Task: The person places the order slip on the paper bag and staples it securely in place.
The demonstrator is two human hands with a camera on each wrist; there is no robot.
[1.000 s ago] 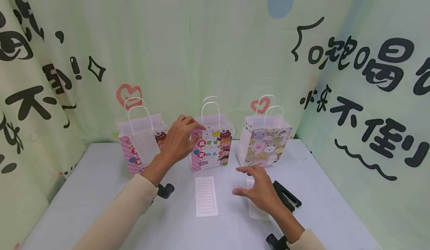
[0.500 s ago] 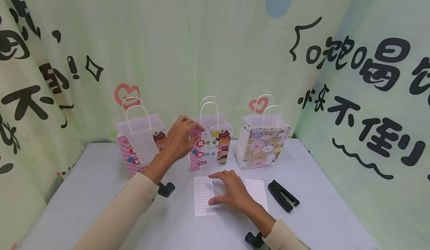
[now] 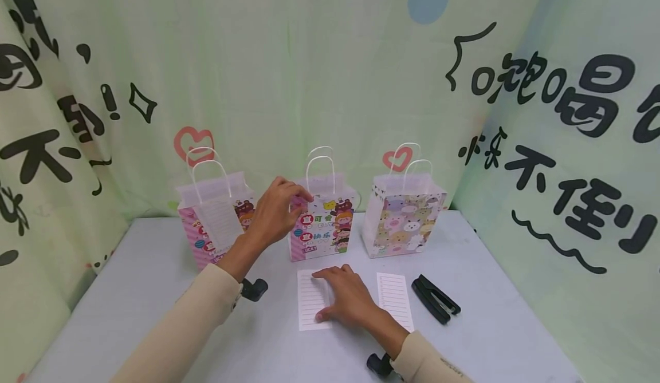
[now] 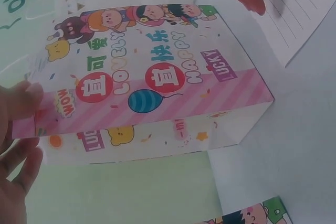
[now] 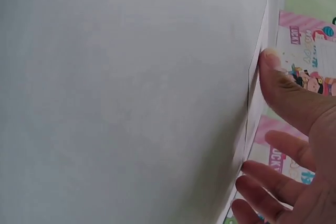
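Note:
My left hand [image 3: 275, 211] pinches the upper left edge of the middle paper gift bag [image 3: 322, 237], which has white handles, cartoon figures and pink stripes. In the left wrist view the thumb lies on the bag's front [image 4: 157, 72], with other fingers beyond its edge. My right hand [image 3: 350, 297] is over a lined paper slip [image 3: 311, 308] lying in front of that bag, thumb and forefinger spread apart across it. Seen from the right wrist, the thumb tip and several fingertips are right at the slip's thin edge [image 5: 254, 98].
To the left stands a similar gift bag [image 3: 193, 228] with a lined slip [image 3: 220, 222] against its front. An animal-print gift bag [image 3: 409, 222] stands at the right. Before it lie another lined slip [image 3: 393, 294] and a black stapler [image 3: 436, 299] on the white table [image 3: 495, 337].
My right hand has moved left, away from beside the stapler and the right slip, to the middle slip. My left hand has stayed at the middle bag's edge.

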